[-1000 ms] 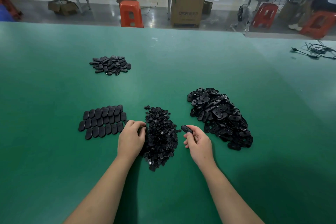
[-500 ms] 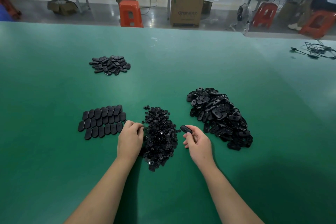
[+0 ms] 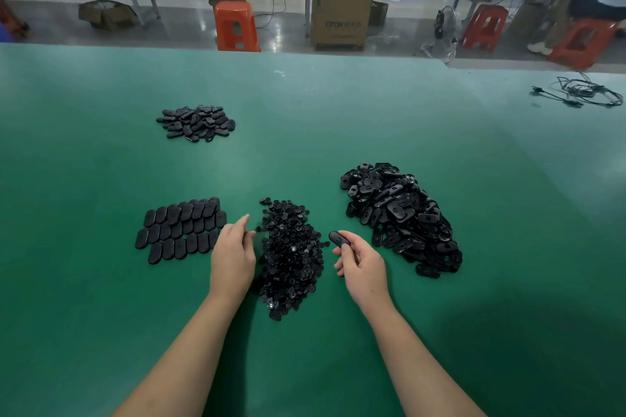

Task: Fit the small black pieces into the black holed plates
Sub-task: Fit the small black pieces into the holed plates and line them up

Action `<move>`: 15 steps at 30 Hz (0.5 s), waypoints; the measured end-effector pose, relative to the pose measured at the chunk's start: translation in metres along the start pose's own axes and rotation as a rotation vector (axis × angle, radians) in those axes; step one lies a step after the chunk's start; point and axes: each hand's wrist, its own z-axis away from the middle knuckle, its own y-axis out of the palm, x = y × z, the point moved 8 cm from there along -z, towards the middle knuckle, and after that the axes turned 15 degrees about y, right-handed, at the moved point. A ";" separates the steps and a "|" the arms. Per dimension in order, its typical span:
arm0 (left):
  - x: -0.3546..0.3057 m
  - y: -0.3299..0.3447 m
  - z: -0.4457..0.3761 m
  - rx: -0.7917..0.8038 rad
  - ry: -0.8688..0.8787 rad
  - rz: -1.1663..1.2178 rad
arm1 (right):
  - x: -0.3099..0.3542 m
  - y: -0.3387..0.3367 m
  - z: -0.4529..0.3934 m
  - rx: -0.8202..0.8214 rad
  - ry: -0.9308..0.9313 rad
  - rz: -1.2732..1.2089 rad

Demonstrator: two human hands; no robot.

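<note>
So the right hand point(image 3: 364, 264) is pinching one black holed plate point(image 3: 339, 238) between thumb and fingers, just above the green desk point(image 3: 338, 118). Its long axis runs roughly left-right, with the free rounded end sticking out to the left, toward the pile of small black pieces point(image 3: 291, 257) sitting between both hands. The left hand point(image 3: 233, 256) hovers at that pile's left edge, fingers loosely curled with the index more stretched out; can't tell if it's got a piece in there or not.

Right of the held plate there's the big heap of plates point(image 3: 399, 217), jumbled every which way. Left of the left hand is a tidy grid of oval pieces point(image 3: 181, 230) laid in rows, nearly touching the hand. Further back on the left sits a smaller loose heap point(image 3: 195, 123). Some black cables point(image 3: 582, 93) lie at the far right of the desk.

Past the desk edge: an orange stool point(image 3: 236, 25), more red ones on the right, and a cardboard box point(image 3: 341, 12) with print that looks like "OTOR", though it's blurry.
</note>
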 end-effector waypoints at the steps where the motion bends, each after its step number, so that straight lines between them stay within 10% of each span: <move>1: -0.004 -0.001 -0.001 -0.010 0.009 0.017 | 0.000 0.000 0.000 0.000 0.000 -0.003; 15: -0.079 0.036 -0.006 0.075 0.059 0.338 | -0.001 0.000 -0.001 -0.007 -0.009 -0.039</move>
